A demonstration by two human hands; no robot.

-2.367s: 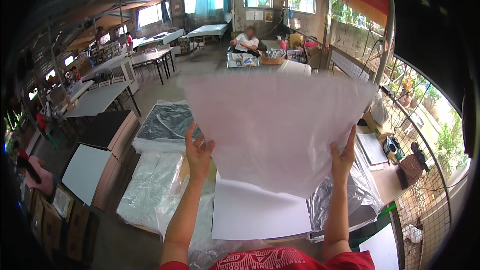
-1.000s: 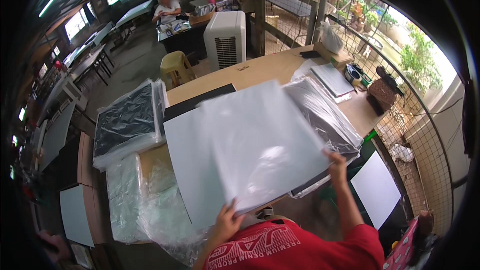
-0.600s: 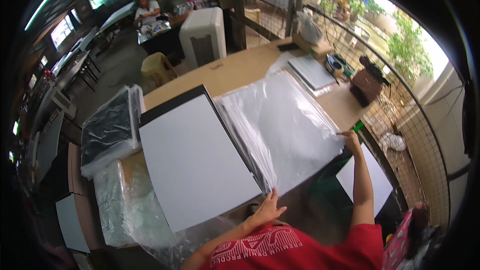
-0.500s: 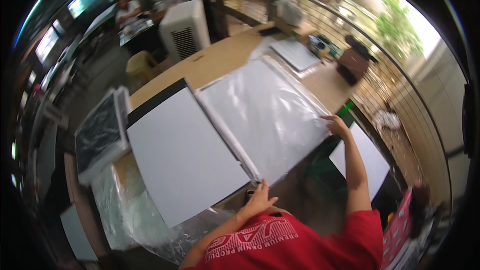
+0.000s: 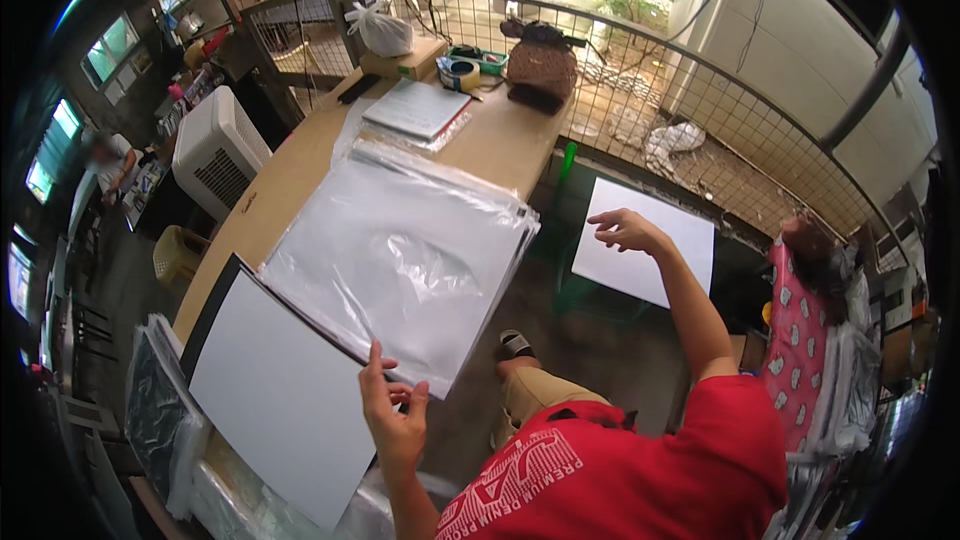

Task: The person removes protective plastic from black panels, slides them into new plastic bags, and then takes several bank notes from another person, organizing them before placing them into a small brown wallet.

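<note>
My left hand (image 5: 393, 418) is raised at the near corner of a stack of clear plastic sleeves (image 5: 370, 230) on the table, its fingers apart and nothing in them. Beside it lies a large white sheet (image 5: 280, 390) with a black board (image 5: 212, 315) showing along its far edge. On the right, my right hand (image 5: 630, 232) hangs open over another white sheet (image 5: 650, 265), fingers loosely stretched. That sheet rests on a green stool (image 5: 600, 305). Whether my right fingertips touch it I cannot tell.
The tan table (image 5: 300, 155) also carries a stack of papers (image 5: 418, 110), a tape roll (image 5: 460, 73), a brown bag (image 5: 541, 70) and a cardboard box (image 5: 405, 60). Wire fencing (image 5: 690, 100) runs behind. Plastic-wrapped dark panels (image 5: 160, 400) stand left. A person (image 5: 115, 165) sits farther off.
My view has turned right. My right hand has left the plastic sleeve's corner and moved over the white sheet on the stool. My left hand has come off the sleeve's near edge.
</note>
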